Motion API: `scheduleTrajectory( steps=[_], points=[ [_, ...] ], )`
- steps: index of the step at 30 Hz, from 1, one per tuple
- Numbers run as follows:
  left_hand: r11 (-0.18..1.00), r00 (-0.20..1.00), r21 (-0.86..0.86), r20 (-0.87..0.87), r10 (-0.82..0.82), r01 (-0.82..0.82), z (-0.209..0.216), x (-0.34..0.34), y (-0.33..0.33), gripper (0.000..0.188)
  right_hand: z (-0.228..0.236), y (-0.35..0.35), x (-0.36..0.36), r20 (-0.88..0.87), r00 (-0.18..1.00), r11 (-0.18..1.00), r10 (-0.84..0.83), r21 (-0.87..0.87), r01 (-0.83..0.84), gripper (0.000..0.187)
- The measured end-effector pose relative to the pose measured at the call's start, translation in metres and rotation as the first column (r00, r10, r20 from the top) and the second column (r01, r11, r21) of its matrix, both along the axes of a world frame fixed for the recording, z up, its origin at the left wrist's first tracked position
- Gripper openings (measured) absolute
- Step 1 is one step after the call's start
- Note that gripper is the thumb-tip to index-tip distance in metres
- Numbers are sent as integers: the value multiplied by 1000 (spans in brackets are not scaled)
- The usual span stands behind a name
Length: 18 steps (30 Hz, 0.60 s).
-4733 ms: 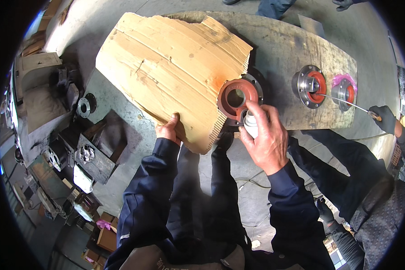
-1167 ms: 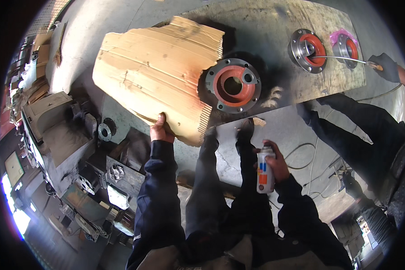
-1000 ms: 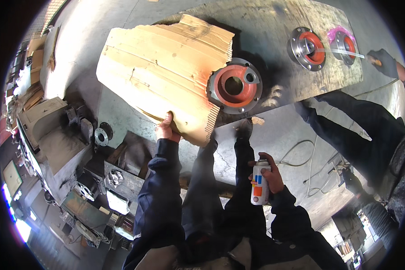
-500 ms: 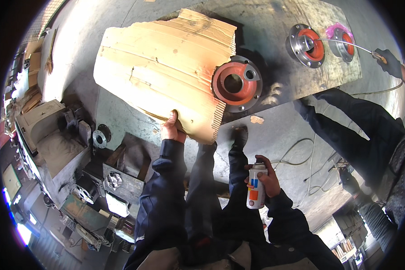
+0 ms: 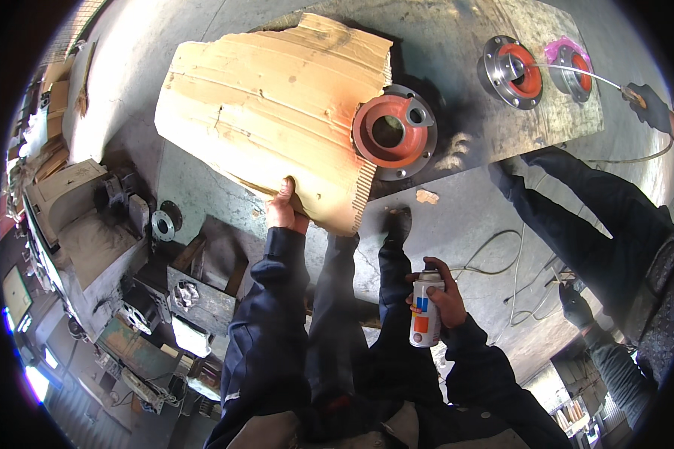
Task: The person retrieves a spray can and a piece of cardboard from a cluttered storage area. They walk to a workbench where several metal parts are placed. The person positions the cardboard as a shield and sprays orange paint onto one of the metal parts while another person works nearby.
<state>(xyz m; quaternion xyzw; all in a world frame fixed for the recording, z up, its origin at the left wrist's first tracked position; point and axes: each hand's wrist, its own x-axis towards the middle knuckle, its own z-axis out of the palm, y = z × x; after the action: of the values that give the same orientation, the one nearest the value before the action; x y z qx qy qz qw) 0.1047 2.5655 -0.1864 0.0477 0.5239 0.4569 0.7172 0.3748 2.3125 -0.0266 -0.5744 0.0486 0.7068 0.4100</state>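
Observation:
My left hand (image 5: 285,209) grips the near edge of a large torn cardboard sheet (image 5: 254,120), thumb on top. The sheet's right edge, with a curved cutout, lies against a round metal flange part (image 5: 394,131). That part has an orange-red inner face, a central hole, a smaller bore and bolt holes round its rim. Lower down, apart from it, my right hand (image 5: 448,299) is wrapped round a white spray can (image 5: 424,313) with blue and orange patches, held upright. The forefinger is near the can's top.
At the right a co-worker's gloved hand (image 5: 648,107) holds a thin rod reaching over another flange (image 5: 511,72). A third flange (image 5: 574,73) sits by pink plastic on the metal plate (image 5: 464,37). A hose (image 5: 494,239) loops on the floor. Machine parts (image 5: 90,232) stand at left.
The view has shifted very slightly. The co-worker's lower hand has moved a little. My hands keep their holds on the cardboard sheet and the spray can.

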Motion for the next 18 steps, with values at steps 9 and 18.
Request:
scheduleTrajectory(
  steps=[9, 18],
  points=[
    [999, 1000, 40, -13, 4, -3, 5, 4, 1, 57, -4, 0, -2, -3, 1000, 999, 7, 45, -7, 79],
    [998, 1000, 61, 10, -3, 3, 12, 4, 2, 57, 15, 48, 4, 522, 838, 934, 160, 193, -300, 75]
  ],
)
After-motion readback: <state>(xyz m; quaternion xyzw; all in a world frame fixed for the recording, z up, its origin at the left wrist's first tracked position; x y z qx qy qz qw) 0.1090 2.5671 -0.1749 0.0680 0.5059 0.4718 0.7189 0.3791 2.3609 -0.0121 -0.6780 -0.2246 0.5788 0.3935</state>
